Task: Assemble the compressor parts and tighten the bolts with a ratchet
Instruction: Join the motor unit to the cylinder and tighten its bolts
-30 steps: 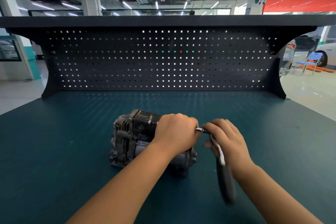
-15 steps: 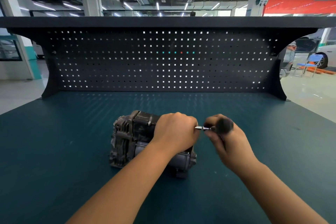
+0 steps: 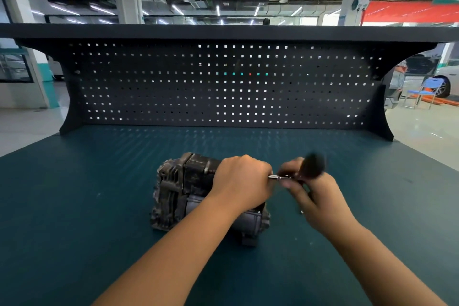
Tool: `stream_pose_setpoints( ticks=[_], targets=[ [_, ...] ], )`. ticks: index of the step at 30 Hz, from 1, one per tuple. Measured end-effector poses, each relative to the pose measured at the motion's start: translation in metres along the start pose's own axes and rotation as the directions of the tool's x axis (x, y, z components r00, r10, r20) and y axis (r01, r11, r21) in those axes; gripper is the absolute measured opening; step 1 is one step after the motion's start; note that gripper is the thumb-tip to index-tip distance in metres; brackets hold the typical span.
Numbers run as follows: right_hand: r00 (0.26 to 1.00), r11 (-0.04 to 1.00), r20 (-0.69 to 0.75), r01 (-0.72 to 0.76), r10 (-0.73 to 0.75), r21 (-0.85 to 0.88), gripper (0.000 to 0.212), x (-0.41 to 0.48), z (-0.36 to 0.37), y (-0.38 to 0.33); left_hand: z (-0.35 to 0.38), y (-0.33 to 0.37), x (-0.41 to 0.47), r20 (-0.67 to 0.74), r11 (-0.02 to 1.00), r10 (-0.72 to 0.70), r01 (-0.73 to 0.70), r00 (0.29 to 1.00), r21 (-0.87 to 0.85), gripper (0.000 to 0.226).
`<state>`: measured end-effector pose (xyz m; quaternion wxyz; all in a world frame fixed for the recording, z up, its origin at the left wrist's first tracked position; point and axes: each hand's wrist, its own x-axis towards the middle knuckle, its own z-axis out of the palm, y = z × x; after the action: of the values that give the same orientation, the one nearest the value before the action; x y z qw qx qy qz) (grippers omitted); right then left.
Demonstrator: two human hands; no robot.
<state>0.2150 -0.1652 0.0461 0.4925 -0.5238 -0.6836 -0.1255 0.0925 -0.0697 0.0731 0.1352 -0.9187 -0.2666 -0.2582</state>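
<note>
Presently: a bolt being tightened at the right end of the compressor (image 3: 188,194).
Compressor lies on its side near the middle of the bench (image 3: 74,206). Left hand (image 3: 242,181) is curled over its upper right end, gripping it, apparently so the body cannot turn under the torque. Right hand (image 3: 315,196) is wrapped round the ratchet (image 3: 311,169), whose dark handle is blurred and stands upward. A slim steel bar (image 3: 278,177) runs level from its head toward the compressor, passing behind the left knuckles. Bolt is hidden by the left hand. Level bar probably keeps the socket square on it.
</note>
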Motion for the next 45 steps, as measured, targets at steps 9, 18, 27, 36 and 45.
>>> stream_pose_setpoints(
  ticks=[9,18,27,36,45],
  targets=[
    [0.606,0.477,0.272,-0.774,0.747,0.416,0.048,0.02,-0.002,-0.015,-0.004,0.002,0.0,0.052,1.0,0.009,-0.01,0.999,0.029,0.021],
    [0.962,0.901,0.102,0.274,-0.255,-0.336,0.015,-0.005,-0.004,0.007,-0.008,-0.002,0.004,0.061,1.0,-0.01,0.011,0.998,-0.019,0.024],
    [0.531,0.359,0.395,-0.827,0.749,0.432,0.048,0.025,-0.009,-0.015,-0.006,0.0,-0.001,0.051,0.998,0.042,-0.044,0.998,0.034,0.024],
    [0.954,0.88,0.116,0.299,-0.275,-0.369,0.02,-0.005,-0.007,0.003,-0.005,-0.003,0.001,0.044,0.999,0.047,-0.047,0.998,-0.012,0.022],
    [0.606,0.533,0.219,-0.786,0.765,0.314,0.059,0.018,0.0,-0.014,-0.007,-0.001,-0.001,0.084,0.998,0.046,-0.049,0.995,0.036,0.025]
  ],
)
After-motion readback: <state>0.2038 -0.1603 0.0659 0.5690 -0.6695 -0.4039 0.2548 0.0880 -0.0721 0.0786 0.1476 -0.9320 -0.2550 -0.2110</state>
